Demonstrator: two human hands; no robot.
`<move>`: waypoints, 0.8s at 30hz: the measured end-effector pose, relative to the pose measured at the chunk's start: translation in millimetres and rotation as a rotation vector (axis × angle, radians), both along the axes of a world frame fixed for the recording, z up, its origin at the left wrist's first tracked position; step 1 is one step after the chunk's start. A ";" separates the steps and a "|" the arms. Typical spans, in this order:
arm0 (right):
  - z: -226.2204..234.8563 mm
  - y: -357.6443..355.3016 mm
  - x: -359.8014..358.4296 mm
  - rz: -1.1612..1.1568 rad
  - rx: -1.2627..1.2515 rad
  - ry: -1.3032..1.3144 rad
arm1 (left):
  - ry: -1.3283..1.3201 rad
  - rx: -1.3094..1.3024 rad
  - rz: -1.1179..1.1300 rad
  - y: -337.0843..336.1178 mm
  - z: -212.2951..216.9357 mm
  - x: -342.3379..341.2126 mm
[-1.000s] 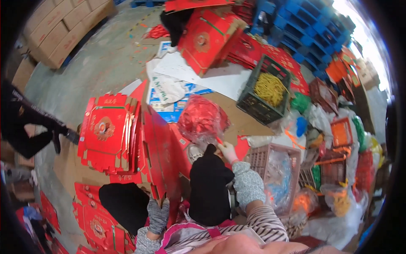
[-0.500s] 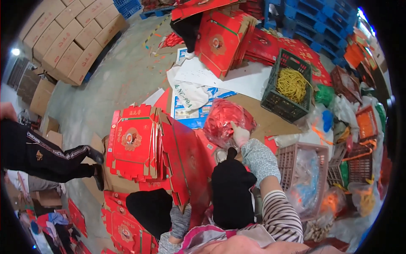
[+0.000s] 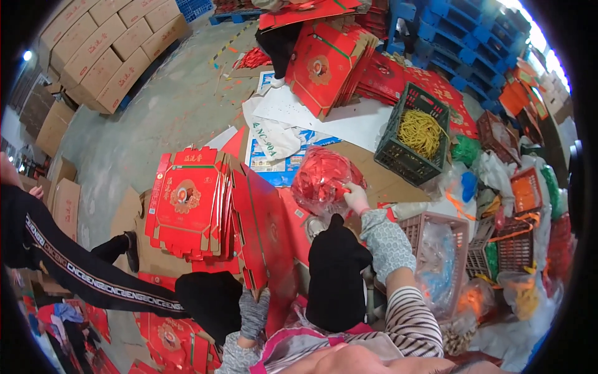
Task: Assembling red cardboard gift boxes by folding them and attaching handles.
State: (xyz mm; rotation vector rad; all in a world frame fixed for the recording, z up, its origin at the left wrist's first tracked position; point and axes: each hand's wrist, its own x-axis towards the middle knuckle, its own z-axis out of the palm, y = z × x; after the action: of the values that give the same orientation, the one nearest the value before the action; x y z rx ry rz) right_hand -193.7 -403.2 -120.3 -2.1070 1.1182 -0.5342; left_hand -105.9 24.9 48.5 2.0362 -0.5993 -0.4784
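Observation:
My left hand, in a grey knit glove, grips the lower edge of a folded red cardboard box sheet standing on edge before me. Left of it lies a stack of flat red printed box sheets. My right hand, in a pale glove with a patterned sleeve cover, is at the right side of a clear plastic bag full of red strips. Its fingers are drawn together at the bag's edge; what they pinch is too small to make out. My black-clad knees stand between the two hands.
A dark green crate of yellow cords and a brown crate with plastic bags stand at right. More red sheets lean ahead, by another person. A person in black trousers steps close at left. Cartons are stacked at far left.
My right hand's outstretched index finger has drawn in at the bag's edge. The left hand keeps hold of the cardboard sheet. The person at left has come nearer, a leg now reaching towards my knee.

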 end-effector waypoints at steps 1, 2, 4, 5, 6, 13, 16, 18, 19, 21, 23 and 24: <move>6.6 -1.7 -7.7 0.015 -0.020 -0.111 | -0.002 0.000 -0.002 1.4 -3.2 -0.4; 13.5 -3.2 -16.3 -0.016 0.051 -0.168 | 0.022 -0.020 0.009 1.9 -8.6 -1.1; 57.8 -0.4 -19.0 -0.102 0.654 -0.309 | 0.004 0.001 0.006 5.4 -10.4 2.8; 75.3 -1.3 -21.5 -0.063 0.791 -0.481 | 0.017 -0.009 0.022 5.3 -7.7 4.5; 92.9 -0.1 -22.2 -0.019 0.929 -0.652 | -0.006 0.005 0.021 12.7 -11.7 7.6; 244.0 79.8 28.6 0.169 1.226 -0.997 | -0.198 0.139 0.170 61.7 12.9 36.2; 276.3 136.5 39.7 0.189 1.222 -1.004 | -0.273 0.205 0.211 70.0 13.3 37.6; 274.7 180.6 52.7 0.194 1.310 -0.952 | -0.399 0.197 0.213 75.9 -3.1 34.2; 270.1 201.4 63.2 0.221 1.423 -0.954 | -0.448 0.162 0.267 75.8 7.6 32.6; 254.2 240.4 75.5 0.402 1.339 -0.782 | -0.553 0.166 0.333 78.2 25.6 28.1; 229.1 266.7 81.3 0.372 1.509 -0.697 | -0.624 0.221 0.275 78.3 31.6 28.6; 216.6 273.1 82.3 0.472 1.487 -0.649 | -0.695 0.264 0.198 74.8 35.3 29.5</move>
State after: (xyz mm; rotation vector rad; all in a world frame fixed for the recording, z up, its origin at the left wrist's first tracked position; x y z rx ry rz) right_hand -111.3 -130.2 96.3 -0.7049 0.3140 -0.0302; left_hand -76.5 99.7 83.8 2.4858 -0.7537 0.3088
